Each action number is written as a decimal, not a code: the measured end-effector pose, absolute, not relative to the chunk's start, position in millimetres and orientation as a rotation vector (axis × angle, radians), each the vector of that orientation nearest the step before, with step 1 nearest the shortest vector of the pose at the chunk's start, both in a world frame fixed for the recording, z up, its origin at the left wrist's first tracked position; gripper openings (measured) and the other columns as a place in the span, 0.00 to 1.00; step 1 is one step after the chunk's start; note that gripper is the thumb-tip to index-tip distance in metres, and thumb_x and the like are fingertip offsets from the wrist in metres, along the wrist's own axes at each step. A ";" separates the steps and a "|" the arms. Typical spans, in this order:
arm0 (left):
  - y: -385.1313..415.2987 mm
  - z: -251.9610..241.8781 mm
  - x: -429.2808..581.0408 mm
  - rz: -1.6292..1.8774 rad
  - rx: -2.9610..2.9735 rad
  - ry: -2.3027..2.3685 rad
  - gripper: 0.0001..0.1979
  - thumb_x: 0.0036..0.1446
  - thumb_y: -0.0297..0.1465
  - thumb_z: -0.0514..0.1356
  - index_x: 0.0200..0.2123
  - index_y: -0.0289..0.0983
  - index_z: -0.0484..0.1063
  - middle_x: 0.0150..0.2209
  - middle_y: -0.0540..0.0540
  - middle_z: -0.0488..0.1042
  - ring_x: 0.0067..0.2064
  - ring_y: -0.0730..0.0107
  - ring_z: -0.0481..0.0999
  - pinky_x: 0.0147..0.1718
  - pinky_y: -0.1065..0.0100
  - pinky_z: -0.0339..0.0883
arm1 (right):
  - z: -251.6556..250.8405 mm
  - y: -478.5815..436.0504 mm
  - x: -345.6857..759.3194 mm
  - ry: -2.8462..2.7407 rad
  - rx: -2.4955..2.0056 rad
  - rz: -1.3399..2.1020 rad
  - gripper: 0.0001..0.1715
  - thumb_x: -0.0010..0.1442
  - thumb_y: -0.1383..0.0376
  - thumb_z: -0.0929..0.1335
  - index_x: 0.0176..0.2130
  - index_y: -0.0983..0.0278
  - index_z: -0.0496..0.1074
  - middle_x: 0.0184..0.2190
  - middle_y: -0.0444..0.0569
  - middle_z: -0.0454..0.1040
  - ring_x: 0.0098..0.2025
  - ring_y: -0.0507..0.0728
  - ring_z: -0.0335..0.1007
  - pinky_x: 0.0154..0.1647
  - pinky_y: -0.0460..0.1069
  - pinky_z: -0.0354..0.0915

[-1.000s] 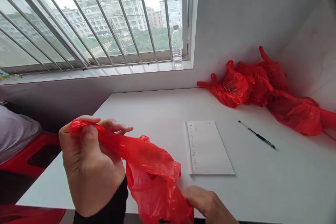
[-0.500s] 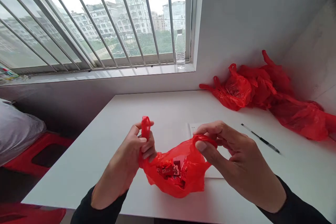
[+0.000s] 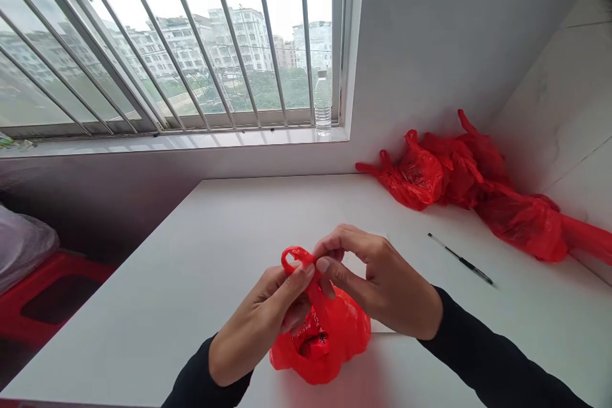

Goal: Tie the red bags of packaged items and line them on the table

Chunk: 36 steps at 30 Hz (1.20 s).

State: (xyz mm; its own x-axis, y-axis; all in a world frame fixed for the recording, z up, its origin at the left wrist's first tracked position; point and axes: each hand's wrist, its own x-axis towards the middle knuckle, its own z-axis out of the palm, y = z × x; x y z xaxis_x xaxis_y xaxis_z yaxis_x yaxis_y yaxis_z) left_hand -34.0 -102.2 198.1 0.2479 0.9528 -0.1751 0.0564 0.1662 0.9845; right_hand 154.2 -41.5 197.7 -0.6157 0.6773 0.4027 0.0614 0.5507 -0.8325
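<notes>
A red plastic bag [image 3: 347, 331] rests on the white table, its handles drawn up between my two hands. Through its mouth show red wrapped packets [image 3: 313, 339] with printed characters. My left hand [image 3: 282, 309] is closed on one handle, which forms a small loop above the thumb. Thumb and fingers of my right hand [image 3: 363, 268] pinch the handle plastic right beside the left thumb. Behind the bag and my right hand lies a white sheet or pad [image 3: 382, 326], mostly covered.
Several red plastic bags [image 3: 430, 169] are heaped against the wall at the back right. A black pen [image 3: 461, 259] lies on the white table [image 3: 191, 255]. On the sill of the barred window stands a clear bottle [image 3: 323, 105]. A red stool [image 3: 57, 293] is at the left.
My hands have come together; the right moved left and the left moved right, bringing the bag's handles to one spot. The bag's mouth has narrowed. The view has shifted slightly.
</notes>
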 end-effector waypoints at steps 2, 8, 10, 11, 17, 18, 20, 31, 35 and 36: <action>-99.9 189.6 -39.3 0.906 1.183 1.132 0.24 0.67 0.47 0.52 0.22 0.39 0.62 0.18 0.54 0.58 0.22 0.75 0.55 0.24 0.68 0.51 | 195.5 -41.7 152.9 -1.983 -0.642 1.107 0.07 0.68 0.67 0.66 0.40 0.62 0.75 0.34 0.44 0.75 0.38 0.53 0.70 0.43 0.50 0.67; -101.2 181.8 -44.6 1.020 1.057 1.076 0.12 0.63 0.43 0.59 0.39 0.40 0.72 0.20 0.55 0.61 0.23 0.74 0.58 0.25 0.69 0.55 | 186.6 -47.8 147.8 -1.818 -0.744 1.277 0.09 0.70 0.64 0.64 0.39 0.61 0.73 0.35 0.43 0.75 0.38 0.52 0.71 0.43 0.49 0.67; -103.6 184.2 -41.8 1.002 1.094 1.071 0.11 0.59 0.40 0.64 0.35 0.39 0.72 0.25 0.53 0.65 0.26 0.73 0.60 0.27 0.70 0.57 | 182.8 -48.6 145.0 -1.772 -0.753 1.314 0.09 0.70 0.64 0.64 0.39 0.62 0.72 0.35 0.43 0.76 0.39 0.52 0.71 0.44 0.49 0.67; -104.3 184.4 -40.1 0.996 1.106 1.088 0.12 0.58 0.40 0.66 0.33 0.38 0.72 0.27 0.52 0.66 0.27 0.74 0.61 0.27 0.70 0.57 | 181.3 -48.9 143.8 -1.766 -0.742 1.331 0.08 0.70 0.64 0.64 0.39 0.62 0.72 0.35 0.43 0.76 0.38 0.52 0.71 0.44 0.49 0.68; -102.0 171.2 -37.2 0.990 1.074 1.162 0.25 0.65 0.50 0.55 0.24 0.38 0.64 0.15 0.59 0.50 0.19 0.79 0.46 0.20 0.71 0.44 | 175.8 -51.0 143.7 -1.725 -0.731 1.356 0.09 0.69 0.63 0.64 0.39 0.61 0.73 0.35 0.44 0.76 0.39 0.53 0.73 0.45 0.50 0.68; -102.4 170.9 -36.8 0.991 1.079 1.164 0.23 0.65 0.49 0.55 0.26 0.38 0.66 0.15 0.59 0.53 0.19 0.79 0.49 0.20 0.72 0.47 | 174.9 -51.7 143.9 -1.713 -0.748 1.342 0.09 0.69 0.62 0.64 0.39 0.61 0.73 0.35 0.45 0.76 0.39 0.54 0.73 0.45 0.50 0.69; -104.6 175.0 -33.3 0.984 1.114 1.124 0.15 0.64 0.45 0.59 0.35 0.39 0.70 0.22 0.55 0.63 0.24 0.76 0.58 0.25 0.72 0.56 | 173.0 -53.8 142.9 -1.699 -0.800 1.282 0.10 0.69 0.61 0.64 0.38 0.61 0.73 0.34 0.45 0.76 0.38 0.54 0.73 0.43 0.50 0.69; -113.7 186.5 -3.6 0.842 1.250 0.967 0.16 0.57 0.36 0.65 0.23 0.37 0.65 0.23 0.53 0.59 0.26 0.74 0.56 0.25 0.68 0.52 | 162.2 -59.5 133.0 -1.704 -0.879 1.199 0.10 0.69 0.59 0.64 0.37 0.59 0.71 0.32 0.43 0.73 0.33 0.53 0.67 0.37 0.48 0.66; -112.8 178.2 -10.6 0.886 1.181 1.017 0.22 0.65 0.39 0.58 0.20 0.38 0.58 0.19 0.57 0.50 0.22 0.77 0.47 0.21 0.68 0.43 | 161.7 -57.3 141.7 -1.649 -0.853 1.243 0.19 0.74 0.54 0.57 0.44 0.57 0.72 0.32 0.43 0.70 0.35 0.53 0.66 0.38 0.49 0.64; -112.3 176.9 -12.7 0.918 1.169 1.043 0.21 0.65 0.40 0.58 0.21 0.39 0.59 0.19 0.57 0.50 0.22 0.77 0.47 0.21 0.68 0.43 | 161.5 -58.0 143.8 -1.656 -0.837 1.201 0.19 0.74 0.54 0.56 0.46 0.56 0.72 0.33 0.43 0.69 0.35 0.53 0.65 0.38 0.49 0.64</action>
State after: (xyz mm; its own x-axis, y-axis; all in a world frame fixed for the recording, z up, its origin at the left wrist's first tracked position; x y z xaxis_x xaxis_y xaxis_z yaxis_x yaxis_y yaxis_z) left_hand -12.7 -112.3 176.9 0.2722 0.9500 -0.1530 -0.0306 0.1674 0.9854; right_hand 143.8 -58.0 161.5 -0.3678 0.8891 0.2724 0.0175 0.2995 -0.9539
